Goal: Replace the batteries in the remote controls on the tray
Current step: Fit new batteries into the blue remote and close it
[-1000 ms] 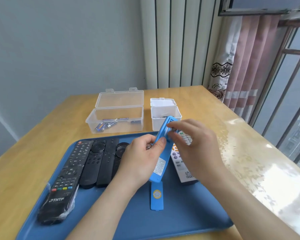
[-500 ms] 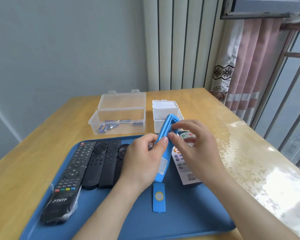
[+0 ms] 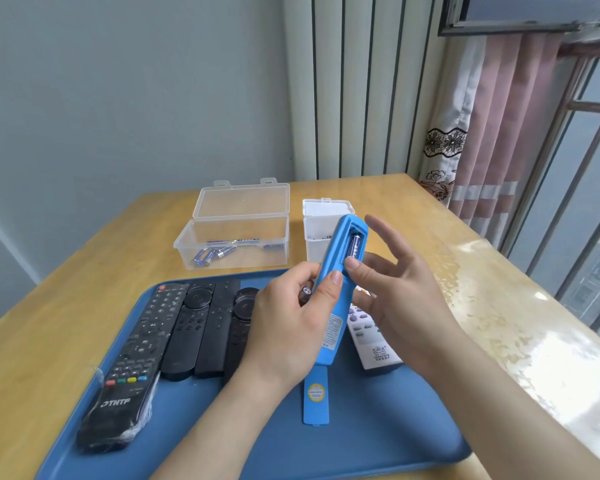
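Change: right hand (image 3: pixel 395 289) fingers now spread off remote (image 3: pixel 336 271), only thumb pressing battery (image 3: pixel 355 245) in open bay. left hand (image 3: pixel 284 327) grips remote above tray (image 3: pixel 378 438), second battery (image 3: pixel 306 292) tucked in fingers. Swap midway; cover (image 3: pixel 316 396) off, on tray.

Head view, looking forward and down, close above tray (image 3: pixel 378 452)

blue remote (image 3: pixel 340 271) tilted upright above a blue tray (image 3: pixel 361 445), back compartment open, one battery (image 3: pixel 355 245) inside; its cover (image 3: pixel 316 396) lies flat on the tray, between black remotes (image 3: pixel 142 341) and a white remote (image 3: pixel 374 344).
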`<action>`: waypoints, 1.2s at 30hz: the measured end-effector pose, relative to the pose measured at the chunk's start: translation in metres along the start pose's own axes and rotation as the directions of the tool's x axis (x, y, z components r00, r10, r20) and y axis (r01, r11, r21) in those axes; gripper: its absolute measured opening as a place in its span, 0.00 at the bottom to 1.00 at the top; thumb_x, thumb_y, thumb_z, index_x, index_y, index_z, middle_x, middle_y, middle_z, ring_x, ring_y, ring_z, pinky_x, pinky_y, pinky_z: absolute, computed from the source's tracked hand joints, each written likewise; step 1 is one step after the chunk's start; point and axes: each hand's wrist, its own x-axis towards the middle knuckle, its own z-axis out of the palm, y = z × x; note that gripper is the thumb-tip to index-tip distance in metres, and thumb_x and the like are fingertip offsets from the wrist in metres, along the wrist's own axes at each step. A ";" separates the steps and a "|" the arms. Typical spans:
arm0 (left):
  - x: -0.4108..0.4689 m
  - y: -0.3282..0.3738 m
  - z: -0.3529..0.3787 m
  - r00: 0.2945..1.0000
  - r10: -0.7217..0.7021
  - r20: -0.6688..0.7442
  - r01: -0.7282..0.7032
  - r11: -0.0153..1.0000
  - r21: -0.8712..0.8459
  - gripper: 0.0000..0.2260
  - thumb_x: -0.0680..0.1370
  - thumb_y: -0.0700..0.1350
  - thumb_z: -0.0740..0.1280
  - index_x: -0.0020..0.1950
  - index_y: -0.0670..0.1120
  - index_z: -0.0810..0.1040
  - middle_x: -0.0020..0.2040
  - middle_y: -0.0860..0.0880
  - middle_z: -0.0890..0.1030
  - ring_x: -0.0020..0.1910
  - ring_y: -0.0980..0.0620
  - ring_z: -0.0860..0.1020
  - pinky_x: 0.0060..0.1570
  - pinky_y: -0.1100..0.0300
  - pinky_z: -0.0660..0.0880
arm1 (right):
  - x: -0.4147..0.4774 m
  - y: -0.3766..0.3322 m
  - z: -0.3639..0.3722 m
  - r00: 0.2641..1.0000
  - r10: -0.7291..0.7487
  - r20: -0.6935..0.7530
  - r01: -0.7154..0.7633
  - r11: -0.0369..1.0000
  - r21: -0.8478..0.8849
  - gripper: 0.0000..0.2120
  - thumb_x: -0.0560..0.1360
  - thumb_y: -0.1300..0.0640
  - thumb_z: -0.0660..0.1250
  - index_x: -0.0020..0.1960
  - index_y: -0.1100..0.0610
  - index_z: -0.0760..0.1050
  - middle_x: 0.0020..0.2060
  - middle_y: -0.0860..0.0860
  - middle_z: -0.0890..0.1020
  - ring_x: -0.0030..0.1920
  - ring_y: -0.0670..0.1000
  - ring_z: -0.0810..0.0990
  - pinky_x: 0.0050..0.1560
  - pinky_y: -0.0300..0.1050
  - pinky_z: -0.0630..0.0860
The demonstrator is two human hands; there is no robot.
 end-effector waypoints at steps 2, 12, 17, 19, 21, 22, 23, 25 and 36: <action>-0.002 0.001 0.003 1.000 0.023 0.008 -0.023 1.000 0.014 0.11 0.80 0.51 0.64 0.42 0.47 0.79 0.26 0.54 0.69 0.25 0.56 0.64 0.26 0.63 0.61 | 0.000 -0.002 -0.002 0.999 0.040 0.004 -0.041 0.997 0.072 0.27 0.75 0.72 0.65 0.68 0.49 0.72 0.45 0.59 0.81 0.43 0.54 0.85 0.49 0.53 0.82; -0.002 0.004 0.005 0.990 -0.075 0.122 0.092 0.986 -0.140 0.15 0.78 0.59 0.60 0.48 0.50 0.79 0.33 0.52 0.76 0.32 0.51 0.71 0.36 0.54 0.70 | 0.000 -0.002 0.001 0.991 0.118 0.061 -0.121 0.992 0.033 0.16 0.78 0.64 0.64 0.63 0.51 0.77 0.47 0.55 0.82 0.48 0.54 0.82 0.47 0.52 0.79; 0.006 0.001 -0.003 0.974 -0.151 0.170 0.181 0.968 -0.175 0.12 0.83 0.47 0.55 0.58 0.54 0.77 0.45 0.59 0.82 0.43 0.63 0.79 0.45 0.67 0.74 | -0.003 0.003 0.007 0.987 0.156 0.040 -0.158 0.987 0.038 0.10 0.82 0.59 0.60 0.58 0.56 0.78 0.49 0.56 0.84 0.47 0.58 0.84 0.49 0.58 0.81; 0.010 0.000 -0.007 0.981 -0.157 0.115 0.177 0.966 -0.187 0.16 0.83 0.36 0.54 0.61 0.51 0.77 0.41 0.57 0.79 0.39 0.61 0.76 0.41 0.68 0.73 | -0.003 -0.001 0.004 0.992 0.126 0.008 -0.126 0.992 0.006 0.09 0.82 0.59 0.60 0.58 0.55 0.78 0.51 0.56 0.85 0.48 0.61 0.85 0.52 0.61 0.81; 0.012 -0.001 -0.011 0.992 -0.121 0.028 0.124 0.966 -0.228 0.17 0.82 0.32 0.54 0.59 0.47 0.78 0.43 0.51 0.78 0.43 0.55 0.78 0.46 0.64 0.76 | -0.002 -0.003 0.001 0.991 0.131 -0.001 -0.131 0.991 0.001 0.09 0.82 0.59 0.60 0.58 0.55 0.78 0.52 0.57 0.85 0.46 0.59 0.85 0.48 0.58 0.82; 0.012 -0.002 -0.013 0.995 -0.094 -0.017 0.087 0.966 -0.241 0.15 0.82 0.32 0.56 0.57 0.47 0.79 0.43 0.50 0.79 0.44 0.54 0.80 0.48 0.64 0.76 | -0.002 -0.003 0.001 0.989 0.146 0.001 -0.146 0.989 0.004 0.09 0.82 0.60 0.61 0.58 0.55 0.78 0.52 0.58 0.85 0.45 0.58 0.85 0.47 0.57 0.82; 0.012 -0.001 -0.015 0.996 -0.069 -0.053 0.054 0.966 -0.253 0.14 0.81 0.32 0.58 0.55 0.47 0.79 0.44 0.50 0.81 0.45 0.55 0.81 0.49 0.65 0.76 | -0.003 -0.002 0.002 0.987 0.160 0.003 -0.160 0.987 0.007 0.10 0.82 0.60 0.60 0.57 0.55 0.79 0.51 0.59 0.85 0.43 0.57 0.85 0.46 0.57 0.81; 0.013 0.002 -0.018 0.993 -0.039 -0.110 0.004 0.955 -0.297 0.11 0.79 0.33 0.63 0.52 0.47 0.80 0.44 0.51 0.85 0.46 0.59 0.82 0.48 0.68 0.75 | -0.003 -0.002 0.006 0.984 0.180 0.009 -0.180 0.984 0.013 0.11 0.82 0.60 0.59 0.56 0.55 0.80 0.49 0.59 0.85 0.41 0.57 0.83 0.45 0.57 0.80; 0.011 0.010 -0.019 0.958 0.111 -0.265 -0.196 0.927 -0.319 0.10 0.69 0.41 0.74 0.38 0.56 0.78 0.44 0.49 0.86 0.46 0.45 0.84 0.46 0.50 0.80 | -0.013 0.003 0.023 0.988 0.082 0.134 -0.054 0.978 -0.201 0.18 0.82 0.58 0.55 0.52 0.42 0.81 0.45 0.50 0.85 0.45 0.54 0.85 0.53 0.62 0.79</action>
